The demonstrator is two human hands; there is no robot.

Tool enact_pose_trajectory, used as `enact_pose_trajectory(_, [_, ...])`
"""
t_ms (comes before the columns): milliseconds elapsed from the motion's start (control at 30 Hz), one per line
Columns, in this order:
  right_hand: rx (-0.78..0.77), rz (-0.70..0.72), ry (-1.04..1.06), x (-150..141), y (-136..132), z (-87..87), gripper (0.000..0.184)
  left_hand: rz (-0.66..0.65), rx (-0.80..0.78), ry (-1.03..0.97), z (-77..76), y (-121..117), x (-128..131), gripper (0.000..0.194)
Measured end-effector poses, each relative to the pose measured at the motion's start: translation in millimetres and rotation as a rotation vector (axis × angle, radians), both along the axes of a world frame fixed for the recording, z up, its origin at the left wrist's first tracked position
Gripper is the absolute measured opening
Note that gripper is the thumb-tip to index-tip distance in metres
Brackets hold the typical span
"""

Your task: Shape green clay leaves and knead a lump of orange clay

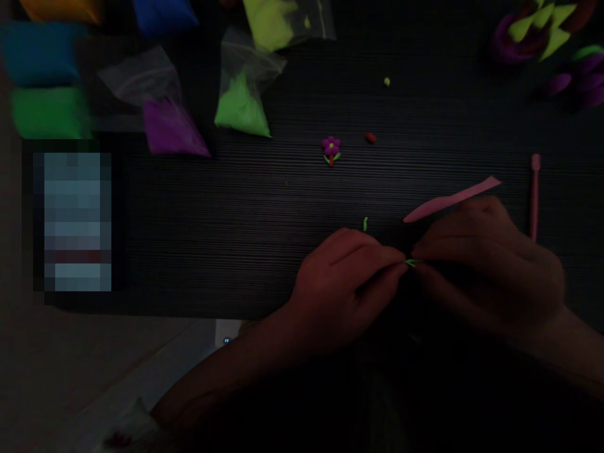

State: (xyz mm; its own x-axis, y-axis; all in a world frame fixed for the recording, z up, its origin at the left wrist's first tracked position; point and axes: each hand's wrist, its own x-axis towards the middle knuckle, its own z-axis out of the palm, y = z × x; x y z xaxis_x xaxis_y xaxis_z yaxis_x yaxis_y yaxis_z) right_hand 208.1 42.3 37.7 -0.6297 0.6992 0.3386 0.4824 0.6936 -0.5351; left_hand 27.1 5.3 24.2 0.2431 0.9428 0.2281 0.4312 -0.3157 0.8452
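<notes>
Between the fingertips of both hands is a small thin piece of green modelling clay. My left hand pinches its left end. At its right end, my right hand pinches with thumb and fingers. Just above my left hand lies another small green clay piece. A pink clay knife rests on the table right behind my right hand. Farther back sits a little clay flower with purple petals, a yellow centre, a red stem and green leaves. Near it are a red clay bit and a yellow clay bit.
On the dark table, bags of purple clay, light green clay and yellow clay lie at the back left among others. A pink stick tool lies at right. Purple and yellow clay shapes stand back right.
</notes>
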Motion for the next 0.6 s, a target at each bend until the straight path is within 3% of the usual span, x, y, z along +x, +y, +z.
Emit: enact_pose_trajectory(600, [-0.028, 0.002, 0.034, 1.7, 0.1, 2.4, 0.016, 0.000, -0.078, -0.054, 2.3, 2.2, -1.8, 0.009])
